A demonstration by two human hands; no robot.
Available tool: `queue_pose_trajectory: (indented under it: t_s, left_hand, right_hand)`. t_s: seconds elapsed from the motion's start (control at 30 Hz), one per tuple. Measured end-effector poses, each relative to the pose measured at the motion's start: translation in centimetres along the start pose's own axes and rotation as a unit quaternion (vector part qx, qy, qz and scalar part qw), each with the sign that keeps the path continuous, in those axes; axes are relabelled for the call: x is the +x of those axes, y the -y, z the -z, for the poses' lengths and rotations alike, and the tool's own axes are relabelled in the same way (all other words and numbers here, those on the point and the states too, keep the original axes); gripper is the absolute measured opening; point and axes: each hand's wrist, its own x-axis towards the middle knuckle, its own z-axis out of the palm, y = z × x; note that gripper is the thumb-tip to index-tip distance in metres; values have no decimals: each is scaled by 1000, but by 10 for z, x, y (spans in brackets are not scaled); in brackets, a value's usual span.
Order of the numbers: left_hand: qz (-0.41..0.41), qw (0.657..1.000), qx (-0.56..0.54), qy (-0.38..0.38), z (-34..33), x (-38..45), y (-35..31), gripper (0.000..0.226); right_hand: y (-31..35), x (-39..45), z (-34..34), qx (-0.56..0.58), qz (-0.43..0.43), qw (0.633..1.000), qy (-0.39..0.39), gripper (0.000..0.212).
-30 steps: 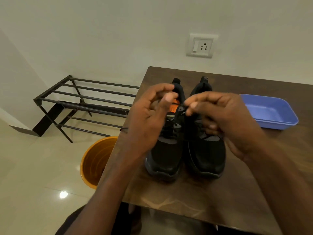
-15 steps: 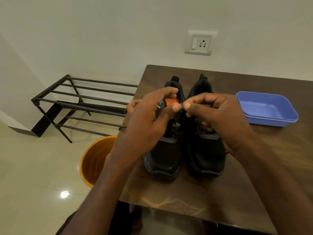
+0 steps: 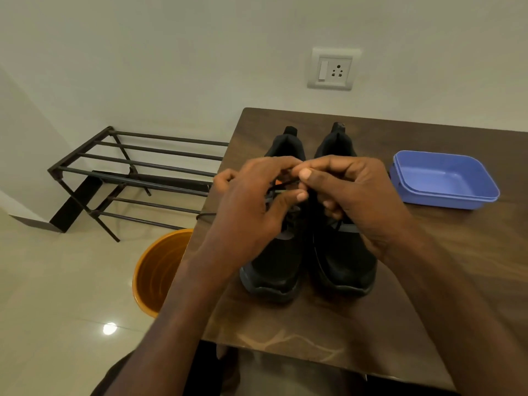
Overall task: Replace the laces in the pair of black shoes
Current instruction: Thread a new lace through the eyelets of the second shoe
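Two black shoes stand side by side on a dark wood-grain table (image 3: 428, 295), their long axes running from the near edge toward the far edge by the wall, toes pointing at the near edge and heels with small pull tabs pointing at the wall. The left shoe (image 3: 274, 270) and the right shoe (image 3: 347, 264) almost touch along their inner sides; both have matte fabric uppers and thick, rounded rubber soles, and a small orange patch shows on the left shoe's tongue between the fingers. Both hands are raised over the tongues. The left hand (image 3: 251, 212) is curled nearly closed, thumb and forefinger pinched on a thin black lace (image 3: 281, 185), which runs as a taut strand across to the right hand (image 3: 354, 195); that hand is likewise bent in, its thumb and forefinger nipping the same lace above the left shoe's throat. Another loose length of dark cord lies over the table's left edge. Toward the right edge, well apart from the shoes, sits a smooth blue plastic tray (image 3: 445, 181), rectangular with rounded corners. Off the left edge, on the glossy tiled floor, stand an orange bucket (image 3: 160, 270) and a black metal rack (image 3: 134, 172) of thin bars.
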Motion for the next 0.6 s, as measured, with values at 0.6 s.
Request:
queue_pose_trajectory:
  t_s: [0.6]
  left_hand:
    - [81, 995, 47, -31, 14, -2, 5, 9]
  right_hand:
    - [-3, 5, -4, -56, 33, 996, -53, 16]
